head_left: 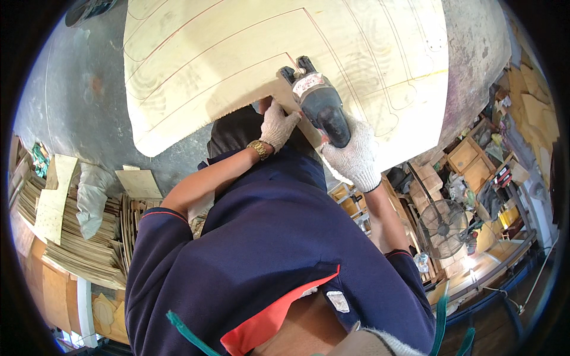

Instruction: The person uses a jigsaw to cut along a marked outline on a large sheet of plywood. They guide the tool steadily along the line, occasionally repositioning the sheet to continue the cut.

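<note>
A pale wooden sheet marked with red and dark curved outlines lies on a grey worktop, its near edge cut with a notch. My right hand, in a white knit glove, is closed on a black power saw, whose front rests on the sheet at the notch. My left hand, gloved with fingertips that look bare and a gold watch at the wrist, grips the sheet's edge just left of the saw; some of its fingers are hidden.
Stacked thin boards and a crumpled white plastic sheet are at the lower left. On the right stand a black fan, wooden boxes and assorted clutter. A rail runs along the lower right.
</note>
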